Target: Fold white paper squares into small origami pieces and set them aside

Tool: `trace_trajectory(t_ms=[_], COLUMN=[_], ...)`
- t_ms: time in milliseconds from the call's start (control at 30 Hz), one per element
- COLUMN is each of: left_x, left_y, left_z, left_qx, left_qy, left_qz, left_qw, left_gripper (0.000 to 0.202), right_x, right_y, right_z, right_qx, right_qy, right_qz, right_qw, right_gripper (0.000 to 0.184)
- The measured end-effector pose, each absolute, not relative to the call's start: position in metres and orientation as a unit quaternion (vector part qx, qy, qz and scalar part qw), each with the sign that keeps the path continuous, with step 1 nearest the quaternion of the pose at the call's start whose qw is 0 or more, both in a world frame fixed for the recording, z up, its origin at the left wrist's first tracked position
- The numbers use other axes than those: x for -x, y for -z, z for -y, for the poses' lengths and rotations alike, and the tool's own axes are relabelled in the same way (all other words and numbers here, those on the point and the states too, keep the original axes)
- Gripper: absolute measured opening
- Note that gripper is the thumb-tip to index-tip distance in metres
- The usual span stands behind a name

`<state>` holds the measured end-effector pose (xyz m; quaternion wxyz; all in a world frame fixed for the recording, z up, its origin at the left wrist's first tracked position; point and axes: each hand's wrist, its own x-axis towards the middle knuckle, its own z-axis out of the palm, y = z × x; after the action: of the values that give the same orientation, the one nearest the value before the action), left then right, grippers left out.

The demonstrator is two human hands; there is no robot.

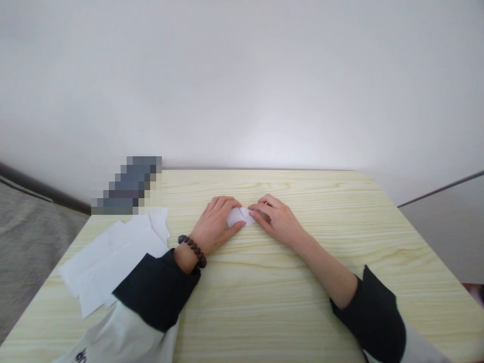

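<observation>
A small piece of folded white paper [236,218] lies on the wooden table between my two hands. My left hand [218,222], with a dark bead bracelet [193,248] on its wrist, grips the paper's left side, thumb at the near edge and fingers at the far edge. At the paper's right end, the thumb and forefinger of my right hand [278,219] pinch it. The other fingers of that hand are curled. Part of the paper is hidden under the fingers.
Several loose white paper sheets [117,257] overlap on the table's left side, partly behind my left sleeve. A dark pixelated object [130,184] lies beyond them at the back left. The pale wood-grain table [257,297] meets a white wall [264,91] at its far edge.
</observation>
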<state>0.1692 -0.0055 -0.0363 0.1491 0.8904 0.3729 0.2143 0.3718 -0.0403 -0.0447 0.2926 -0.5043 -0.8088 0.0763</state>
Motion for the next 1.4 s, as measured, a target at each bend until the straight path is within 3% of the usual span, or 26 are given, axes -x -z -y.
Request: trace_trajectory(t_ms=[333, 467, 667, 1100, 1400], left_x=[-0.169, -0.171, -0.175, -0.177, -0.177], left_y=[0.036, 0.031, 0.026, 0.022, 0.024], left_z=[0.006, 0.008, 0.013, 0.015, 0.016], left_qx=[-0.882, -0.858, -0.821, -0.795, -0.787], left_qy=[-0.251, -0.276, -0.293, -0.326, -0.311], left_qz=[-0.354, -0.367, -0.396, -0.402, -0.436], left_qw=[0.184, 0.230, 0.289, 0.315, 0.307], left_gripper=[0.030, 0.020, 0.023, 0.020, 0.022], right_x=[-0.372, -0.371, -0.369, -0.370, -0.371], right_y=[0.040, 0.041, 0.040, 0.040, 0.038], right_z=[0.042, 0.044, 0.047, 0.046, 0.046], right_qx=[0.493, 0.486, 0.473, 0.452, 0.440], right_qy=[-0.120, -0.152, -0.171, -0.169, -0.202], right_qz=[0.806, 0.801, 0.805, 0.817, 0.812], right_qw=[0.304, 0.314, 0.313, 0.315, 0.325], right_gripper=[0.012, 0.012, 0.014, 0.021, 0.012])
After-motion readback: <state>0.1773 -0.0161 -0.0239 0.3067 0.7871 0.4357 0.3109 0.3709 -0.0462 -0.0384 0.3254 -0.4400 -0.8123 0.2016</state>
